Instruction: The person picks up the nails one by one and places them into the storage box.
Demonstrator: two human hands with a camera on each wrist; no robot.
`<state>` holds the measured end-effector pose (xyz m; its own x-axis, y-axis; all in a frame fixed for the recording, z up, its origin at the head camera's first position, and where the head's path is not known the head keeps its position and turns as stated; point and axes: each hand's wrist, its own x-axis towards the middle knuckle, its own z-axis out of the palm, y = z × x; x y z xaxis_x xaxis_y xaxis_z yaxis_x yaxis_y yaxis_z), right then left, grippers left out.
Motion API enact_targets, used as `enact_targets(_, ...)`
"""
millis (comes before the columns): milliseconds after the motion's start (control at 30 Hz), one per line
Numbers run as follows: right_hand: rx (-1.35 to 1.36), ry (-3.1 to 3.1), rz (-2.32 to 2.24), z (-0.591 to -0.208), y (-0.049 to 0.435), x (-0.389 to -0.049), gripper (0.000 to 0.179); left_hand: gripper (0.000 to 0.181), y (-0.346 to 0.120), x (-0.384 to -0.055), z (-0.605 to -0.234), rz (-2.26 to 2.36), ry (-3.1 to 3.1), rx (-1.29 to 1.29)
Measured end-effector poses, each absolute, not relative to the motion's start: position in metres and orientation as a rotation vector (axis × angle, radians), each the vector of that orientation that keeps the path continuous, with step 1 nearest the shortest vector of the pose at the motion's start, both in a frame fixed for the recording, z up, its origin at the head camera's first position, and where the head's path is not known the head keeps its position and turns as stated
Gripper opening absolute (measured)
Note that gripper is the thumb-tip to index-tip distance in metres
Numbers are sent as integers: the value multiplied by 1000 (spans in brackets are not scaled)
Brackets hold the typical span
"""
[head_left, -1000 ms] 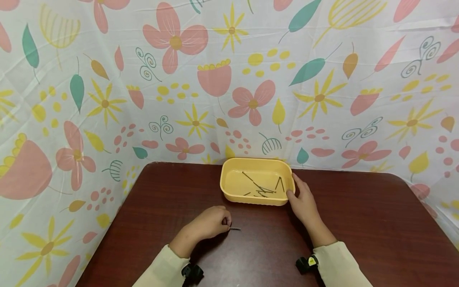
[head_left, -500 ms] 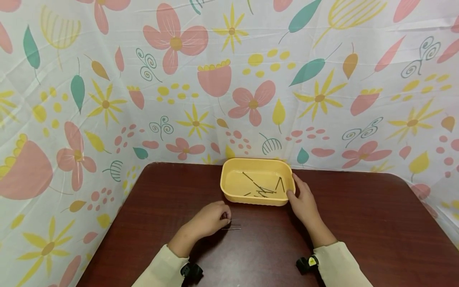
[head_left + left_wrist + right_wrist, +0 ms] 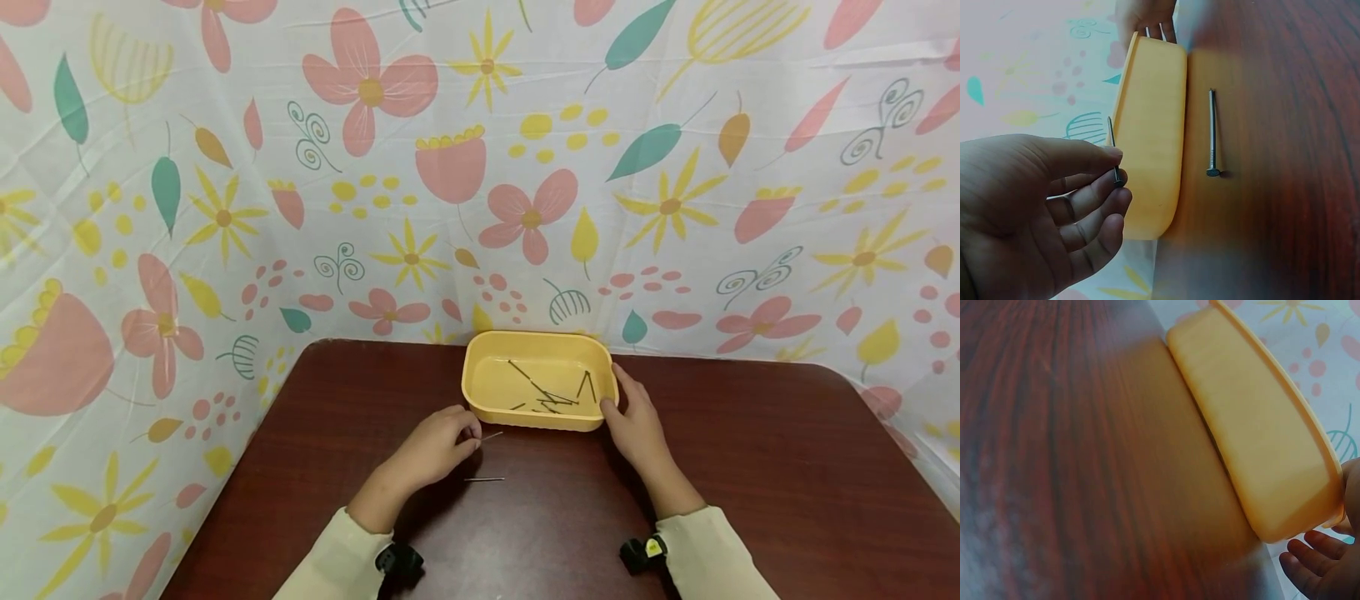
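My left hand [image 3: 442, 442] pinches an iron nail [image 3: 1112, 134] between thumb and forefinger, its head down and point up in the left wrist view. That hand is just off the near left corner of a yellow plastic tub [image 3: 525, 417]. A second nail [image 3: 1212, 134] lies on the table in front of the tub. My right hand [image 3: 636, 423] holds the tub's right end, thumb over the rim and fingers along the outside; in the right wrist view several fingers [image 3: 1313, 559] spread below the tub's corner. Several dark nails [image 3: 557, 400] lie scattered on the tub's floor.
The dark red-brown wooden table [image 3: 757, 442] carries the tub at its far edge. Right behind it hangs a white cloth [image 3: 450, 275] with flower and leaf prints, which also runs down the left side.
My left hand has lifted one nail off the table and moved away from me toward the tub. Another nail stays behind on the table. The right hand and tub hold still.
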<state>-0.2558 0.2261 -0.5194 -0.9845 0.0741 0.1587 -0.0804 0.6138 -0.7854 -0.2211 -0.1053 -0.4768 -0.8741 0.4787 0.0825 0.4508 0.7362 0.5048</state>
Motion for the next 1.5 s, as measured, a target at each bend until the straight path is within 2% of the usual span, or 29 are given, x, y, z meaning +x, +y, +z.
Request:
enact_targets(533,-6,-2649,1320,-519,226,-256,64,5,-100,-239,-467,1128,2950,667)
enact_targets(1500,-6,-2653,1320,-515,225,-255,64,6,-82,-267,-457,1265,3071,495)
